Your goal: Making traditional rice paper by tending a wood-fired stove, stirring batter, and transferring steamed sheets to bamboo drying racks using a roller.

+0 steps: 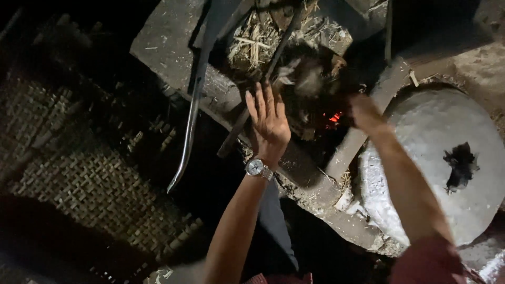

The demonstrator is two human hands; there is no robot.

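The left hand (268, 122) is held flat and open, fingers spread and pointing upward, palm turned away from the camera, above the edge of a fire pit (315, 126). A watch (256, 167) is worn on its wrist. Nothing is gripped by this hand; a dark rod (247, 113) is seen running just behind it, and whether the two touch cannot be told.

The right hand (364, 112) is reached into the pit, just beside a spot of glowing embers (334, 117). It is blurred and partly in shadow, so whether its fingers are closed on anything cannot be told. A blurred grey-brown clump (310, 79) is seen just left of it, over the pit.

A heap of straw (258, 42) is piled at the far side of the pit. A long bent metal bar (192, 115) is leaned down from the top, well left of the left hand. A round pale stone (447, 158) with a dark patch is set to the right, under the right forearm. A woven mat (89, 184) is spread over the dark ground at the left.
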